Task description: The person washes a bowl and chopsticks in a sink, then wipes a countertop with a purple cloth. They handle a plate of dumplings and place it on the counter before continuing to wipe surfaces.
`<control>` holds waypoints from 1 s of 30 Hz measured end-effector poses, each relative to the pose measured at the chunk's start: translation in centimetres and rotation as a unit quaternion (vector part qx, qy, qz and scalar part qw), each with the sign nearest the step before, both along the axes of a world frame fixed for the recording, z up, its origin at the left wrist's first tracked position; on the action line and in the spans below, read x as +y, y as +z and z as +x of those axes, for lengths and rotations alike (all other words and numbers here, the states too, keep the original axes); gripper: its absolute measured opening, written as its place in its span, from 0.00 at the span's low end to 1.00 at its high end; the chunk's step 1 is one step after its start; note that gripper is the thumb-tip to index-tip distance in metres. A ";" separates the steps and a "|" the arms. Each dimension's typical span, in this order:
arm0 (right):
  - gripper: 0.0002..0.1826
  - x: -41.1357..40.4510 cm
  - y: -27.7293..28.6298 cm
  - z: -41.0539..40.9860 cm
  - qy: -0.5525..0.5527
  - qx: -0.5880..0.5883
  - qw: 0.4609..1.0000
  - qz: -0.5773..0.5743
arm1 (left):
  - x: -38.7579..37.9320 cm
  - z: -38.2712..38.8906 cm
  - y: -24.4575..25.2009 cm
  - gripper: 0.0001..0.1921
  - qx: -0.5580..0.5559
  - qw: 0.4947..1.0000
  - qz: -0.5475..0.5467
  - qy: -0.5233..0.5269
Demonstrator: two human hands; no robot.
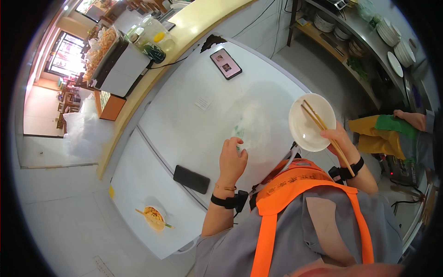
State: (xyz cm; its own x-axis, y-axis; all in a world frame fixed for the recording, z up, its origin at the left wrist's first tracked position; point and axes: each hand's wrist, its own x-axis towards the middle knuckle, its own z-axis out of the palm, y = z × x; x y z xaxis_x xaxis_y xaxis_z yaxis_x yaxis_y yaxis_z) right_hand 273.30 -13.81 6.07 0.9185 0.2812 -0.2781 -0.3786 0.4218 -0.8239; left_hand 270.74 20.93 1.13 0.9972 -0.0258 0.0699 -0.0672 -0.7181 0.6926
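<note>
My right hand (pixel 338 136) grips a white bowl (pixel 301 128) by its near rim. The same hand holds a pair of chopsticks (pixel 316 117), which slant across the bowl's inside, and no food shows in it. My left hand (pixel 233 159) hovers over or rests on a white worktop (pixel 183 128), thumb and fingers curled towards each other. Green print (pixel 239 131) shows just beyond the fingertips, perhaps on clear plastic film; whether the fingers pinch it is unclear. A dark phone (pixel 191 179) lies face up left of my left wrist.
A phone with a lit screen (pixel 225 64) lies at the worktop's far end. A food cup (pixel 154 218) with a stick-like utensil stands at lower left. Jars (pixel 157 34) line the yellow counter (pixel 204 17). Plates (pixel 387 33) stack on steel shelving. Another person's hand (pixel 403 113) shows at right.
</note>
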 end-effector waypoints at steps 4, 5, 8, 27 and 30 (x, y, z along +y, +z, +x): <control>0.42 1.3 0.6 -0.2 0.089 -0.016 0.996 -0.007 | -1.2 -1.4 0.0 0.29 0.039 0.999 0.024 -0.015; 0.44 2.1 0.5 -0.2 0.113 -0.027 0.993 -0.008 | -1.2 -1.6 -0.4 0.31 0.038 0.999 0.019 -0.007; 0.45 4.8 0.3 0.0 0.211 -0.036 0.976 -0.031 | -1.2 -1.9 -0.2 0.36 0.028 1.000 0.008 0.006; 0.41 12.9 -7.5 7.0 0.313 -0.035 0.949 -0.010 | -1.5 -0.2 -7.3 0.12 0.098 0.950 -0.192 0.228; 0.39 13.2 -7.9 7.4 0.297 0.003 0.953 -0.061 | -0.7 -0.2 -6.8 0.09 0.116 0.867 -0.362 0.321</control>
State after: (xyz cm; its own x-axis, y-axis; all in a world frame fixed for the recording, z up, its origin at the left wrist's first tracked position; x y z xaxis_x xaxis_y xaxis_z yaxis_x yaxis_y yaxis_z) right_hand 280.72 -0.60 -1.78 0.6056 0.7161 -0.3470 -0.5256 0.0325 -0.8501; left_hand 270.51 20.19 -5.63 0.7788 0.5078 -0.3682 0.3873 0.0724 0.9191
